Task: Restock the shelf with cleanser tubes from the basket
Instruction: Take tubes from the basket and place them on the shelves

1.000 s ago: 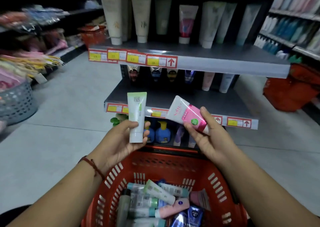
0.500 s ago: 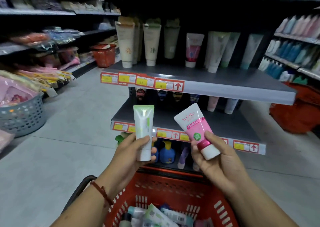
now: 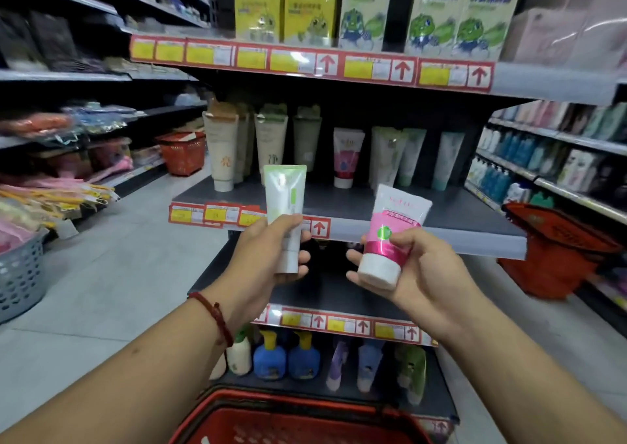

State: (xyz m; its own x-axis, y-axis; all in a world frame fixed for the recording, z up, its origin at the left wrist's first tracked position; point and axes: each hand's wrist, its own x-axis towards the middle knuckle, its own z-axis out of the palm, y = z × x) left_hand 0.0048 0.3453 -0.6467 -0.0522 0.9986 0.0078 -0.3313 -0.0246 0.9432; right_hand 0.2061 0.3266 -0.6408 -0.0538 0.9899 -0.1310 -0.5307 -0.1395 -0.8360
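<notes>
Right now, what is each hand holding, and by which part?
Left hand grips the green-white tube by its lower, cap end. Right hand grips the pink tube by its cap end too, thumb on the body.

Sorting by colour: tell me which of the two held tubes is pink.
The pink tube in the right hand, white cap down; the left hand holds a pale green tube.

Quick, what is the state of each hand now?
Left hand: closed, holding the green-white tube, cap down.
Right hand: closed, holding the pink tube, cap down.
</notes>
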